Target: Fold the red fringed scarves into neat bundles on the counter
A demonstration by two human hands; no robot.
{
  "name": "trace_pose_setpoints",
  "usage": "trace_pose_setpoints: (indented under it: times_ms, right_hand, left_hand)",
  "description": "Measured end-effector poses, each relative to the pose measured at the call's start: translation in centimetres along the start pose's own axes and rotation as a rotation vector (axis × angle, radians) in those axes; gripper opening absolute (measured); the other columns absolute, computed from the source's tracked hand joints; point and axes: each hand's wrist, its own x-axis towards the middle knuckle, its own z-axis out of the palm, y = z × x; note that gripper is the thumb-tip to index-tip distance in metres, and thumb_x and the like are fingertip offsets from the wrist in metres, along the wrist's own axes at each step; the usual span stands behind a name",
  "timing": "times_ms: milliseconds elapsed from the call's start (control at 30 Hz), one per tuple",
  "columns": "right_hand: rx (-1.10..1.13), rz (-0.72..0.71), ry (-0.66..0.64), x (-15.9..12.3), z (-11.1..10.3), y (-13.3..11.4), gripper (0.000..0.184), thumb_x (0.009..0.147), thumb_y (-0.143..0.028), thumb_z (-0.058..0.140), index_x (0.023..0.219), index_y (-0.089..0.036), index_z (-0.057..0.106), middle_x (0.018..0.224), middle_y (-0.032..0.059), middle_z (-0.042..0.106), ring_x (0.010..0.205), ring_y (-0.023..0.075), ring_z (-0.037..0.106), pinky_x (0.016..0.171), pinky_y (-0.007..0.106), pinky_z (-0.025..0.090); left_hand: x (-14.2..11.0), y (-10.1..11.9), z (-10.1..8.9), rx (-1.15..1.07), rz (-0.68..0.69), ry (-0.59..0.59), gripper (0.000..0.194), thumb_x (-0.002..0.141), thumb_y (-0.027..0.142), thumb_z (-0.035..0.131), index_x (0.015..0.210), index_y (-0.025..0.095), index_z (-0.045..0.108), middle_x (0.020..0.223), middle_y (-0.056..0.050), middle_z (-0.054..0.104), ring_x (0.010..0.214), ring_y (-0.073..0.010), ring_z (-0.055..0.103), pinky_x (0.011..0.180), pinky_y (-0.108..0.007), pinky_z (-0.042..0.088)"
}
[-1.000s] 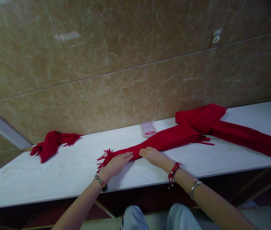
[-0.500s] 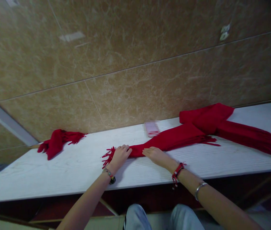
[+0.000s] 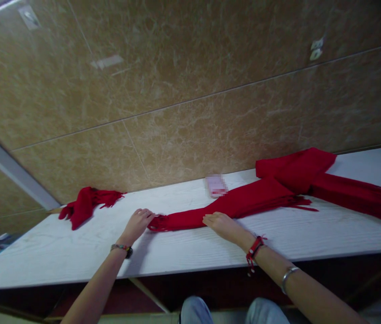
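A red fringed scarf lies lengthwise across the white tabletop. At its narrow left end, my left hand is closed on the fringe, which is drawn together toward the fingers. My right hand rests on the near edge of the scarf's middle, its fingers stretched out and lying flat. The scarf's right part is wider and layered, with loose fringe showing along the near side. Its far right meets another folded stretch of red fabric, and I cannot tell whether they are one piece.
A crumpled red fringed cloth lies at the far left against the tiled wall. A small pinkish blurred item sits behind the scarf. Red fringed fabric extends to the right edge. Dark shelf openings lie below the tabletop.
My left hand has moved left from on top of the scarf to its fringe. The spread fringe is now gathered and the left end is straighter. My right hand has stayed on the scarf.
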Motion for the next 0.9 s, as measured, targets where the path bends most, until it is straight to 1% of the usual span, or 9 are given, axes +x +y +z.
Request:
trace_pose_setpoints:
  times_ms: [67, 133, 267, 400, 500, 633, 733, 833, 900]
  right_hand:
    - [0.004, -0.003, 0.005, 0.0, 0.1, 0.1, 0.028, 0.079, 0.0, 0.046, 0.1, -0.013, 0.058, 0.104, 0.0108, 0.063, 0.096, 0.018, 0.058, 0.081, 0.031, 0.046]
    - [0.007, -0.004, 0.007, 0.0, 0.3, 0.1, 0.027, 0.078, 0.0, 0.046, 0.099, -0.013, 0.058, 0.104, 0.0109, 0.063, 0.096, 0.018, 0.058, 0.081, 0.031, 0.046]
    - [-0.002, -0.005, 0.023, 0.0, 0.4, 0.1, 0.027, 0.078, 0.0, 0.046, 0.098, -0.014, 0.059, 0.102, 0.0103, 0.063, 0.094, 0.0183, 0.059, 0.08, 0.031, 0.046]
    - [-0.024, -0.007, 0.053, -0.1, 0.6, 0.0, 0.029, 0.077, 0.0, 0.046, 0.099, -0.013, 0.06, 0.102, 0.0103, 0.063, 0.094, 0.0187, 0.059, 0.081, 0.032, 0.046]
    - [-0.018, 0.009, 0.057, -0.1, 0.6, -0.1, 0.031, 0.077, 0.001, 0.045, 0.1, -0.013, 0.06, 0.102, 0.0096, 0.064, 0.094, 0.0181, 0.059, 0.082, 0.033, 0.046]
    - [-0.015, 0.008, 0.061, 0.0, 0.8, -0.1, 0.034, 0.076, 0.002, 0.044, 0.101, -0.013, 0.06, 0.103, 0.0098, 0.063, 0.095, 0.018, 0.059, 0.082, 0.032, 0.046]
    - [-0.021, 0.002, 0.064, 0.0, 1.0, 0.0, 0.034, 0.075, 0.002, 0.044, 0.101, -0.013, 0.061, 0.104, 0.0104, 0.063, 0.096, 0.0182, 0.058, 0.082, 0.031, 0.046]
    - [-0.022, 0.003, 0.077, 0.0, 1.1, 0.0, 0.035, 0.075, 0.003, 0.044, 0.101, -0.013, 0.061, 0.103, 0.0102, 0.064, 0.095, 0.018, 0.058, 0.082, 0.031, 0.046]
    - [-0.03, -0.003, 0.09, 0.0, 1.1, 0.0, 0.034, 0.074, 0.003, 0.044, 0.1, -0.012, 0.061, 0.102, 0.0106, 0.064, 0.094, 0.0181, 0.059, 0.081, 0.031, 0.046]
  left_hand:
    - [-0.4, -0.7, -0.3, -0.016, -0.105, 0.007, 0.036, 0.072, -0.003, 0.041, 0.097, 0.015, 0.059, 0.097, -0.011, 0.063, 0.093, -0.0222, 0.055, 0.081, -0.04, 0.042]
    - [-0.5, -0.4, -0.8, -0.114, -0.135, 0.017, 0.043, 0.068, -0.004, 0.04, 0.102, 0.016, 0.058, 0.104, -0.011, 0.06, 0.098, -0.0209, 0.053, 0.083, -0.038, 0.042]
    - [0.6, 2.2, -1.7, -0.438, 0.006, 0.026, 0.039, 0.07, 0.005, 0.042, 0.105, 0.018, 0.054, 0.11, -0.007, 0.056, 0.103, -0.016, 0.049, 0.09, -0.03, 0.039]
    - [1.9, 3.9, -1.5, -0.495, 0.064, -0.045, 0.03, 0.066, 0.007, 0.044, 0.089, 0.019, 0.057, 0.095, -0.003, 0.058, 0.092, -0.0159, 0.051, 0.088, -0.03, 0.039]
    - [1.7, 3.1, -0.7, -0.392, 0.055, -0.097, 0.031, 0.062, 0.003, 0.043, 0.084, 0.02, 0.058, 0.088, -0.003, 0.059, 0.09, -0.0166, 0.051, 0.089, -0.033, 0.037]
    - [0.0, 0.6, 0.1, -0.224, 0.002, -0.096, 0.038, 0.065, -0.002, 0.041, 0.087, 0.022, 0.059, 0.094, -0.003, 0.06, 0.097, -0.0184, 0.049, 0.096, -0.041, 0.028]
    - [-1.0, -1.2, 0.3, -0.122, -0.152, -0.074, 0.039, 0.065, -0.004, 0.038, 0.085, 0.021, 0.061, 0.098, -0.005, 0.061, 0.101, -0.0215, 0.048, 0.095, -0.048, 0.026]
    - [-0.8, -1.3, 0.0, -0.186, -0.26, -0.017, 0.045, 0.062, -0.007, 0.035, 0.087, 0.019, 0.062, 0.102, -0.006, 0.06, 0.101, -0.0206, 0.049, 0.091, -0.043, 0.035]
    - [0.1, -0.2, -0.3, -0.348, -0.155, 0.026, 0.049, 0.061, -0.006, 0.033, 0.094, 0.018, 0.06, 0.105, -0.006, 0.058, 0.101, -0.0172, 0.048, 0.089, -0.035, 0.038]
